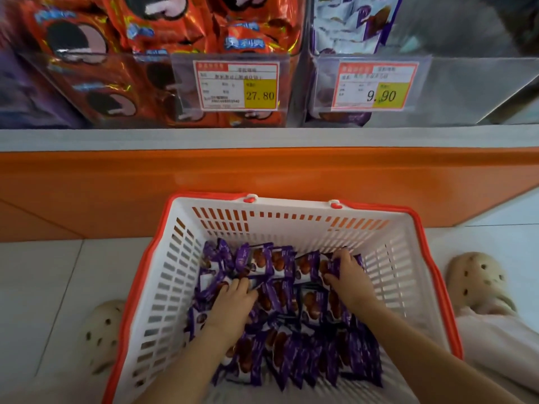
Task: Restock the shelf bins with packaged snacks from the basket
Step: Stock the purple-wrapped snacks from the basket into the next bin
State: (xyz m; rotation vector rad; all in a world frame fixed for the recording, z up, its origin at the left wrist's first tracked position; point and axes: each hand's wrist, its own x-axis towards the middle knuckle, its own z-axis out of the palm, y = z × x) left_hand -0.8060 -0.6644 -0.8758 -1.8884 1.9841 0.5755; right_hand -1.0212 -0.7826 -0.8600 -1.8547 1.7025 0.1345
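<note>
Down in the basket (291, 209), left hand (233, 304) and right hand (348, 277) each curled round purple snack packets (280, 290). Likely light, crinkly, slippery; best gathered in bunches across the flat middles.

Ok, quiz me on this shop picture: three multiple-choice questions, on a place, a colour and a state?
1. Where are the left hand and right hand? A in the basket B on the shelf C on the floor
2. What colour are the snack packets in the basket? A green B purple C yellow
3. The bin behind the 27.80 price tag is: A empty B lidded C full of orange packs
Answers: 1 A, both are among the packets; 2 B, purple wrappers; 3 C, orange packs fill it.
</note>
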